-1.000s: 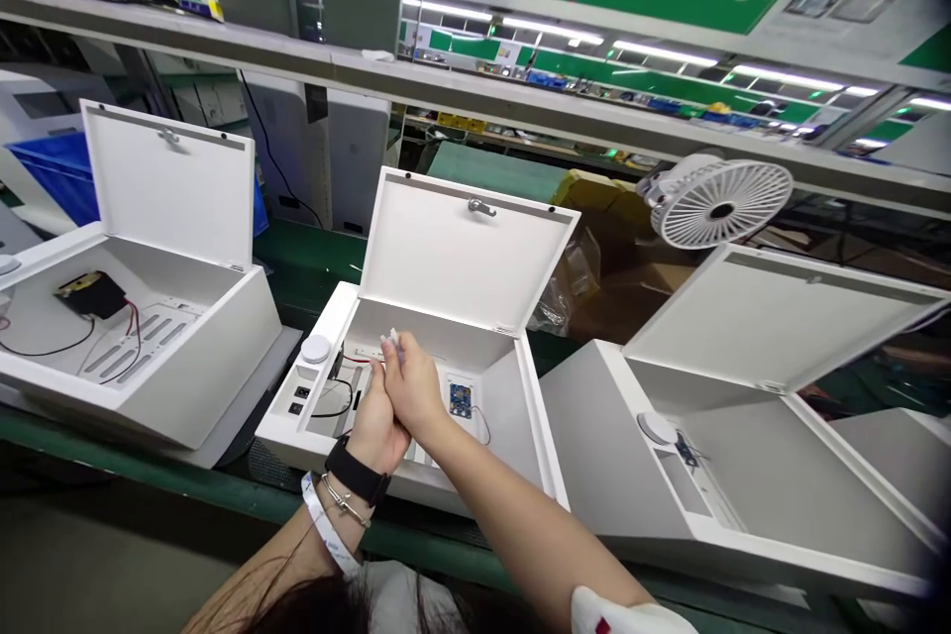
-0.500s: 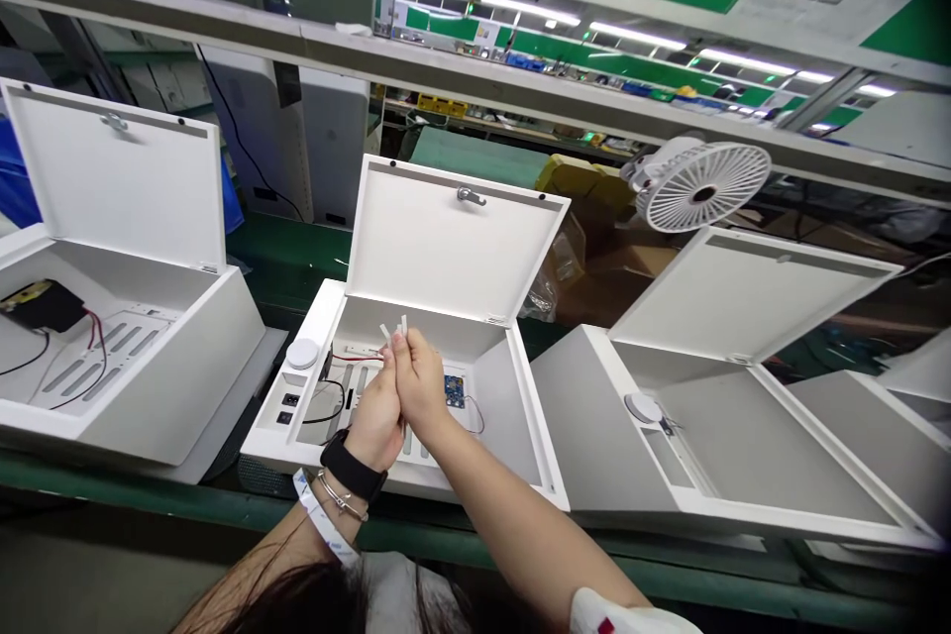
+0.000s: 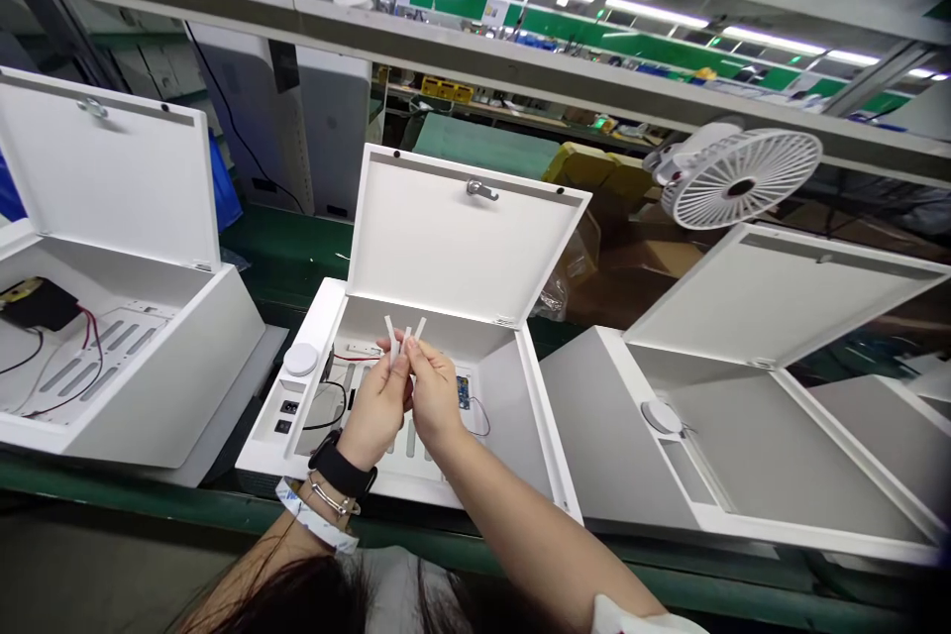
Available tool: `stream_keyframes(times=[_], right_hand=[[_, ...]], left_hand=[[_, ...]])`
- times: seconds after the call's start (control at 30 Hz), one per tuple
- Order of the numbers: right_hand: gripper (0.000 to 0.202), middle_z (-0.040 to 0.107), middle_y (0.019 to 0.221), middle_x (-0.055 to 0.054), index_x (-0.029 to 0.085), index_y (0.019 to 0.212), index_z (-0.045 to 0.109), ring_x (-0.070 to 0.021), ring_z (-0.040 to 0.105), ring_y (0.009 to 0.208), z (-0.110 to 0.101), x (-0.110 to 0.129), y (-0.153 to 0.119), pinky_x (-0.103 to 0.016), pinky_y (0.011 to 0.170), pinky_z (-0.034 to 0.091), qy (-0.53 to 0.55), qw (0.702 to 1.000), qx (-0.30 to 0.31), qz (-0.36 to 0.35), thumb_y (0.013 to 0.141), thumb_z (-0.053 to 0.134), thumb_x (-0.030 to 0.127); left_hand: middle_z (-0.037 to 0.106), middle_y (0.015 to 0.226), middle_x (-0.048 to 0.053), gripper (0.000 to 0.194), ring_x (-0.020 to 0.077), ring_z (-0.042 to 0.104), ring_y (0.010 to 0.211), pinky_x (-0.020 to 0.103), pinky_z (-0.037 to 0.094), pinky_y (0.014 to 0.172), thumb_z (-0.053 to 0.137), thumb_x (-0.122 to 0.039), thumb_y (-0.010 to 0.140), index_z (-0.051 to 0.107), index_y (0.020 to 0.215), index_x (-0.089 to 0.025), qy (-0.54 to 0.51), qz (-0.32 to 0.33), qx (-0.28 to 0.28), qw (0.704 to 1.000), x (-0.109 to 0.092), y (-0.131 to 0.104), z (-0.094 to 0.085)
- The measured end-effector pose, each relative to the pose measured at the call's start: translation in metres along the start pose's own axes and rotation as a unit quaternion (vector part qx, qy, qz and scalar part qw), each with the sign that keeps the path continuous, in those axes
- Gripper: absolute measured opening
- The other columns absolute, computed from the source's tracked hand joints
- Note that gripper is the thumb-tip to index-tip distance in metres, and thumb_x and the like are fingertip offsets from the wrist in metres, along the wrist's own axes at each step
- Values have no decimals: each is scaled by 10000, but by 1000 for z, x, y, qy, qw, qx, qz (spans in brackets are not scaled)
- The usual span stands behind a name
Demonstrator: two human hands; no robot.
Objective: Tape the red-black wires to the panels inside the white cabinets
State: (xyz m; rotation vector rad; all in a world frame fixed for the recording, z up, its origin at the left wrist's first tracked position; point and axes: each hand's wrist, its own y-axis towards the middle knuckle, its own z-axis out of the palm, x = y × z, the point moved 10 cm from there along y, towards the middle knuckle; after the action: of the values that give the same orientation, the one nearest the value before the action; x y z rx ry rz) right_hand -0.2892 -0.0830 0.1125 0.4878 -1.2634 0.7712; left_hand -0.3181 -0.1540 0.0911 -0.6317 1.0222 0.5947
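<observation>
My left hand (image 3: pixel 377 404), with a black band on its wrist, and my right hand (image 3: pixel 435 396) meet over the middle white metal box (image 3: pixel 561 451). Both are closed, fingertips pinching thin white strips (image 3: pixel 390 335) that point upward and fan apart. Whether they are paper, tape or plastic I cannot make out. The box's lid (image 3: pixel 468 233) stands raised, with a metal cam lock (image 3: pixel 481 189) on its inner face. Beneath my hands lie slotted vents, a black cable (image 3: pixel 344 403) and a blue circuit board (image 3: pixel 464 392), partly hidden by my right hand.
Another open white box (image 3: pixel 178 376) with a black wired unit (image 3: pixel 39 304) is at the left. More open boxes (image 3: pixel 586 436) stand at the right. A white fan (image 3: pixel 741 186) hangs behind, below a metal rail (image 3: pixel 475 50). The bench (image 3: pixel 282 253) is green.
My fingertips have drawn slightly apart, and the white strips now show longer and more spread. The whole view has shifted a little, with the boxes on the right appearing further right.
</observation>
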Motion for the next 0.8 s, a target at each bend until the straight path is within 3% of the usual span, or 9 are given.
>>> stream_keyframes(times=[0.07,0.17,0.27,0.33,0.43,0.5,0.6,0.8], right_hand=[[387,743,924,-59,193,947,758,-201,651,819,0,3,0,-355,801,505,-32,999,32,18,838,591,525],[344,743,943,-57,188,828,765,-225,653,957,-1,16,0,-380,928,469,-85,995,60,-2,838,610,495],[313,737,1027,-66,198,869,764,-231,644,1046,-13,35,3,-395,987,449,-109,993,23,-39,835,631,480],[332,737,1012,-79,198,922,748,-221,668,976,-21,48,9,-389,915,500,-100,993,-6,-63,836,626,494],[380,729,849,-71,188,960,697,-176,679,715,-21,48,24,-332,666,555,-65,997,32,-30,827,617,534],[394,685,694,-22,188,1005,659,-131,615,536,-16,38,33,-275,511,509,-53,995,87,21,809,636,528],[398,642,605,28,192,1054,602,-98,540,438,-12,15,42,-225,411,437,-73,983,152,75,779,685,467],[319,704,743,-30,161,949,572,-117,627,532,-17,-63,56,-237,486,521,-148,939,252,181,725,753,296]], left_hand=[[339,538,-81,530,75,347,450,174,276,425,569,-592,838,571,1187,-192,4,-2,10,1000,-2,-1,-2],[286,557,-91,484,57,268,440,156,220,406,563,-591,842,560,1116,-192,11,-5,2,1000,-4,-2,-10],[307,564,-83,437,45,267,441,146,197,392,562,-603,837,542,913,-173,16,-7,-27,999,-8,-3,-22],[320,562,-80,441,40,268,440,140,184,383,560,-608,836,514,845,-169,16,-10,-48,999,-12,-4,-30],[334,568,-79,442,38,279,439,130,171,374,570,-607,830,514,858,-170,14,-12,-75,997,-20,-5,-44],[343,573,-78,445,37,286,433,128,168,368,584,-608,819,523,877,-171,11,-10,-90,996,-27,-7,-55],[346,571,-81,442,30,274,418,129,168,363,597,-599,815,537,892,-169,5,-6,-109,994,-35,-8,-74],[358,564,-78,398,29,285,414,133,177,363,599,-559,836,547,894,-168,-3,8,-139,990,-34,-7,-99]])
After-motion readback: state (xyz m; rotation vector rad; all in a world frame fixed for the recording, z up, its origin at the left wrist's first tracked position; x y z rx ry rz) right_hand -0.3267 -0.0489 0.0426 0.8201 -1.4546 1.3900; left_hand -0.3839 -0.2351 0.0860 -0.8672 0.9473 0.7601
